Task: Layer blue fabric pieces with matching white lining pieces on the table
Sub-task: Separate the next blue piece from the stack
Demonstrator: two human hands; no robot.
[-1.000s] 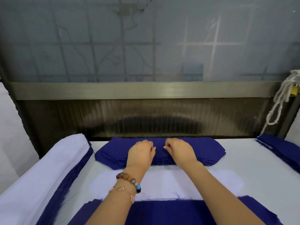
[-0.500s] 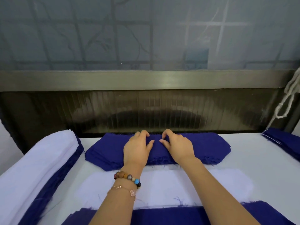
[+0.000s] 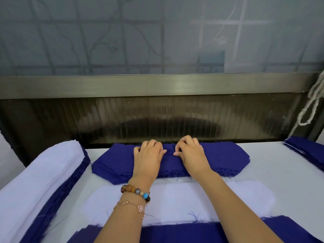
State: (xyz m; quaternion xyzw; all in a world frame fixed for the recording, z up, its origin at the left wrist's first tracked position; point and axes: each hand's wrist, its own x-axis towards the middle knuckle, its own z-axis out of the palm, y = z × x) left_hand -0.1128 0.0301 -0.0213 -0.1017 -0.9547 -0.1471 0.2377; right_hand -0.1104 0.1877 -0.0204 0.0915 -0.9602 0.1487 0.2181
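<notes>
Left grip and right grip sit mid-stack on the blue fabric pieces; curled fingers pinch the top layer.

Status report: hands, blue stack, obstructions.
Pinching blue fabric stack top: left hand, right hand. Nearer, white lining piece lies flat. Nothing in the way.

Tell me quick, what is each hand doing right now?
Left hand: fingers curled, apparently pinching the top of the blue fabric stack.
Right hand: fingers curled, apparently pinching the same stack beside it.

Blue fabric stack far, white lining piece nearer
</notes>
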